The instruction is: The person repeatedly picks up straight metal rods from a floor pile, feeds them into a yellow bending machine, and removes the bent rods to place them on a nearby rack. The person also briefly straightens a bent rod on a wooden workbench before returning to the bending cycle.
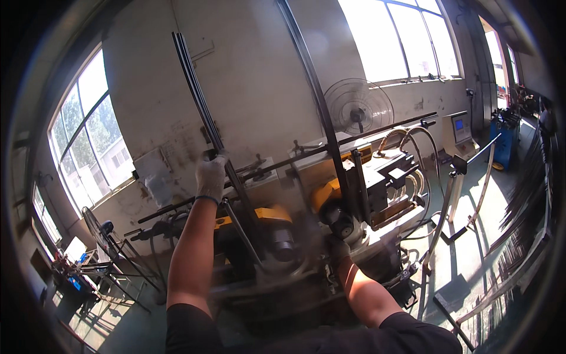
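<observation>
My left hand [211, 177], in a pale work glove, is raised and closed around a long dark metal bar [199, 94] with grooves along its length. The bar leans upright, its top tilted to the left, and its lower part runs down in front of the machine [274, 213] with yellow covers. Low beside a dark round motor-like part [342, 223] is my right hand [338, 248]. Shade and blur hide its fingers, so I cannot make out what it touches. Another tall dark bar [312, 76] rises between the two yellow covers.
Long horizontal rods [377, 128] cross the machine. A large fan [357, 112] stands behind it, another fan [100, 233] at left. Hoses [407, 138] loop over the right side. A control box with a screen [461, 133] stands farther right, near a heap of dark metal bars [527, 183].
</observation>
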Available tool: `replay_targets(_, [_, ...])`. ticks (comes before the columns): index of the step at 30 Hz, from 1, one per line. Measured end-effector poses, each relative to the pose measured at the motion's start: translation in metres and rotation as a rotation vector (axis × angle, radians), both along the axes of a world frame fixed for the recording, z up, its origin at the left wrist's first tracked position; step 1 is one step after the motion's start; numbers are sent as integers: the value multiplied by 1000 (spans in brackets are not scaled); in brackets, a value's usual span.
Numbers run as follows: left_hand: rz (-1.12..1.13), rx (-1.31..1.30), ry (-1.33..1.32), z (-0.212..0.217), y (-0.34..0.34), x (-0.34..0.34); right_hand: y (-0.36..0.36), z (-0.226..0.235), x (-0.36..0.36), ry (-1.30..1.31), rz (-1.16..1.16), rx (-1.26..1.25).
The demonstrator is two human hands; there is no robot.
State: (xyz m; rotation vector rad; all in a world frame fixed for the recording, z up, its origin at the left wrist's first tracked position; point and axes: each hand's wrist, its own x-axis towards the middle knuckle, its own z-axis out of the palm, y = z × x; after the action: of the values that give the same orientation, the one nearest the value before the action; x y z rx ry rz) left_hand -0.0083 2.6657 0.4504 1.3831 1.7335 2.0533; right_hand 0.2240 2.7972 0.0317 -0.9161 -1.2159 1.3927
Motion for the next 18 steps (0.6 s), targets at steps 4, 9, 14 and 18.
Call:
replay_targets(4, [84, -42, 71, -1, 5, 4, 32, -32, 1, -104, -32, 83])
replay_targets(9, [24, -83, 36, -24, 21, -12, 48, -42, -8, -163, -1, 91])
replay_targets(14, [32, -246, 42, -43, 41, -57, 63, -57, -27, -239, 14, 114])
replay_targets(18, [76, -273, 66, -31, 33, -25, 56, -66, -18, -202, 22, -5])
